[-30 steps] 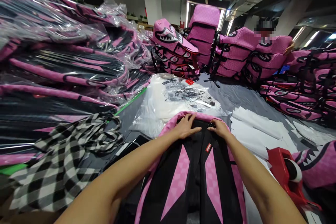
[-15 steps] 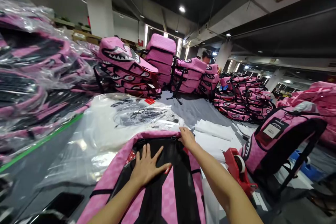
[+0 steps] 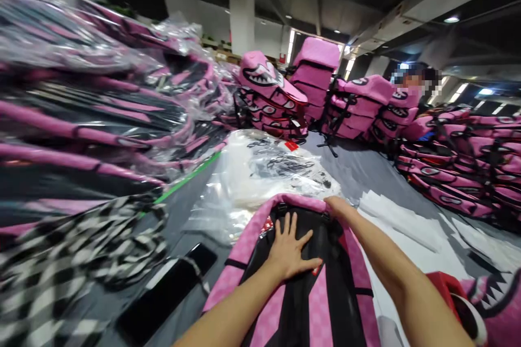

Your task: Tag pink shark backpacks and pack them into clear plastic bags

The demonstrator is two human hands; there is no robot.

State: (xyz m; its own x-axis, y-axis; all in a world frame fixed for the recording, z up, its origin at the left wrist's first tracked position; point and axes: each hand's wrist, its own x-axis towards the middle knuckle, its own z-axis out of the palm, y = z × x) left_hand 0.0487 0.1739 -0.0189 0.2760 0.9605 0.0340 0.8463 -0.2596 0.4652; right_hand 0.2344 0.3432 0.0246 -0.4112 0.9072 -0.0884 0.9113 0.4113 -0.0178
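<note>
A pink and black backpack [image 3: 319, 303] lies in front of me, its black padded back and straps facing up. My left hand [image 3: 290, 249] rests flat on the upper back panel with its fingers spread. At the bag's top right corner, my right hand [image 3: 338, 210] is curled over the pink edge, its fingertips mostly hidden behind it. A small red label shows by my left thumb. Just beyond the bag's top lies a pile of clear plastic bags [image 3: 240, 173] with black print.
Plastic-wrapped backpacks [image 3: 134, 103] are heaped at left, above a checkered cloth [image 3: 118, 244] and a black phone [image 3: 163, 298]. Stacked pink backpacks [image 3: 313, 76] stand at the back. White paper sheets [image 3: 407, 227] and a red tape dispenser [image 3: 442, 284] lie at right. A person stands behind the stacks.
The view has swung left, so everything sits further right, and the checkered cloth has come into sight. Both hands keep their places on the backpack; the right fingers show less.
</note>
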